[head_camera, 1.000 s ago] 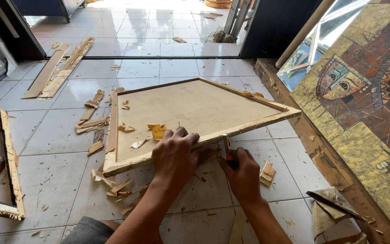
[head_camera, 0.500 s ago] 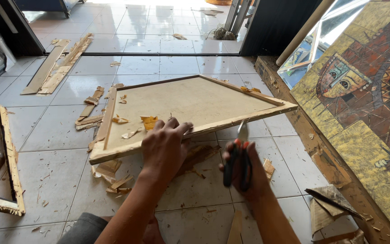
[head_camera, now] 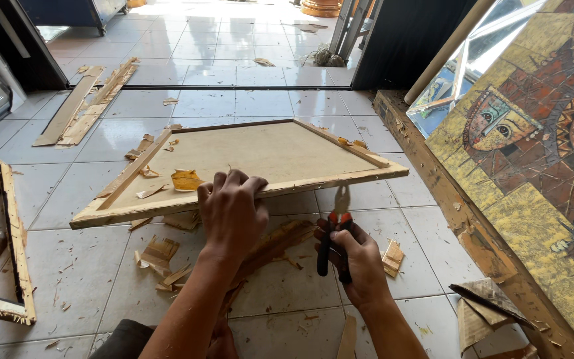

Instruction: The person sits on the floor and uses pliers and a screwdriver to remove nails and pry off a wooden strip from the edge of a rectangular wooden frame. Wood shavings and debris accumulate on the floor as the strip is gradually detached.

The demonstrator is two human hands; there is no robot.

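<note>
The left hand (head_camera: 232,211) grasps the near rail of the frame (head_camera: 247,174), with the fingers curled over the top edge, and it holds this side raised off the floor (head_camera: 280,286). The frame is a wooden one with a pale backing board inside; its long axis runs from left to right, and it tilts so that the near edge is higher and the far edge goes down toward the floor. The right hand (head_camera: 353,262) is clenched around the dark and red handles of the pliers (head_camera: 337,233), just right of the left hand. The tip of the pliers points up and stands just under the near rail, very close to it; I cannot tell if it touches the wood. So the frame lies directly far from both hands, and the left hand is the one on it. The floor is of pale glossy tiles, with wood scraps (head_camera: 161,256) lying near the frame. Loose planks (head_camera: 84,106) lie far left, another frame (head_camera: 14,233) is at the left edge, and a large mosaic painting (head_camera: 539,133) leans on the right. Far away an open door shows a sunny tiled area.
</note>
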